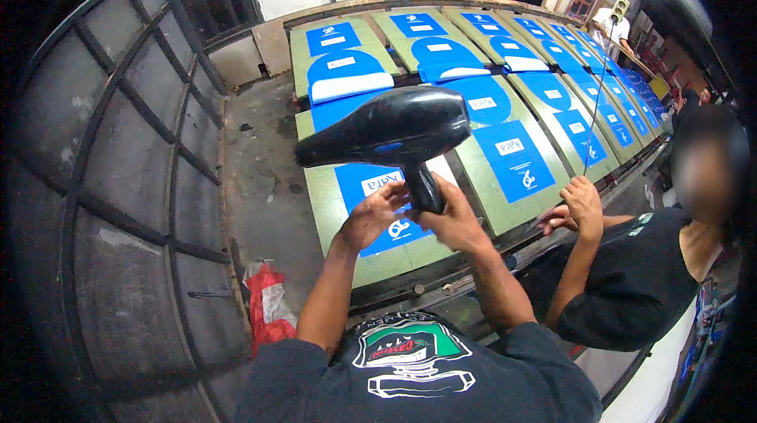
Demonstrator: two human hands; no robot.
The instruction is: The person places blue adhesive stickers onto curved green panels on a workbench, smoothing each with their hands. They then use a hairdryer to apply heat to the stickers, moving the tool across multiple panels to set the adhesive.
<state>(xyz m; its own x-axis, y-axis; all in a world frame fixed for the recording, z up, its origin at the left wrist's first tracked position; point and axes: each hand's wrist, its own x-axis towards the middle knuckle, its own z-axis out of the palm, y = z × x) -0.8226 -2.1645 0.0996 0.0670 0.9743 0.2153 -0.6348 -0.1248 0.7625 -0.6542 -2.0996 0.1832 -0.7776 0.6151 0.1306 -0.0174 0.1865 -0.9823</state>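
Observation:
A black hair dryer (386, 127) is held up in front of me, its nozzle pointing left. My right hand (456, 222) is wrapped around its handle. Close to the left side of that handle is my left hand (371, 218), its fingers apart and slightly bent; I see nothing held in it. Beneath the dryer lies a blue printed sheet (377, 251) with white print, flat on a green board (323, 222). The dryer hides part of the sheets behind it.
Rows of green boards with blue sheets (516, 159) fill the long table. At my right stands a co-worker in a black shirt (631, 273), hands near a hanging cord (597, 108). A dark framed panel (118, 147) stands left. A red and white bag (268, 301) lies on the floor.

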